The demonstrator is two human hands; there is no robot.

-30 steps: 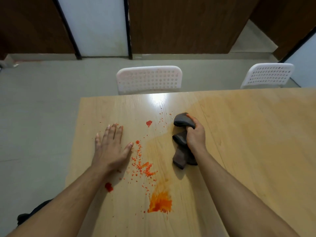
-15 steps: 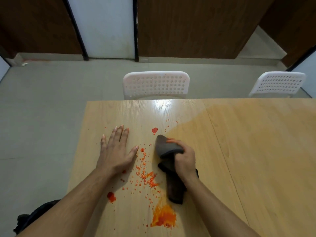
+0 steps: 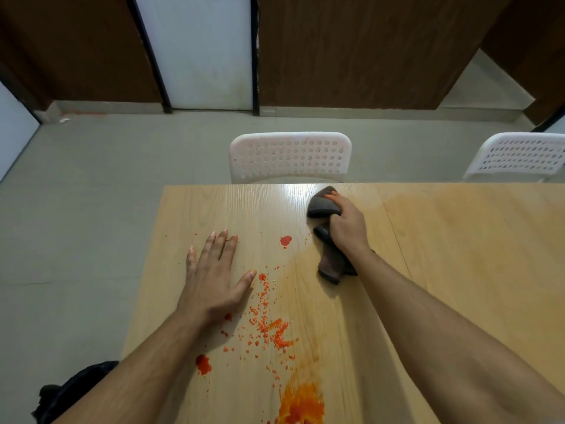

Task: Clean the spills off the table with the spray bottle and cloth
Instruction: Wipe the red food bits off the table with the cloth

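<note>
A dark grey cloth (image 3: 323, 206) lies bunched on the wooden table (image 3: 458, 255) near its far edge, and my right hand (image 3: 347, 226) grips it from above. My left hand (image 3: 212, 272) rests flat on the table with fingers spread, left of the spill. Orange-red spills (image 3: 269, 328) are scattered between my arms: a round drop (image 3: 286, 240) beside the cloth, many small specks, a blob (image 3: 203, 364) near my left forearm and a large orange smear (image 3: 301, 405) at the near edge. No spray bottle is in view.
Two white perforated chairs stand behind the table, one (image 3: 290, 156) straight ahead and one (image 3: 519, 156) at the right. A dark object (image 3: 70, 390) lies on the floor at the lower left. The table's right part carries a faint wet sheen.
My right hand has pushed the cloth away from me, from the middle of the spill area to the table's far edge. My left hand stays flat in place.
</note>
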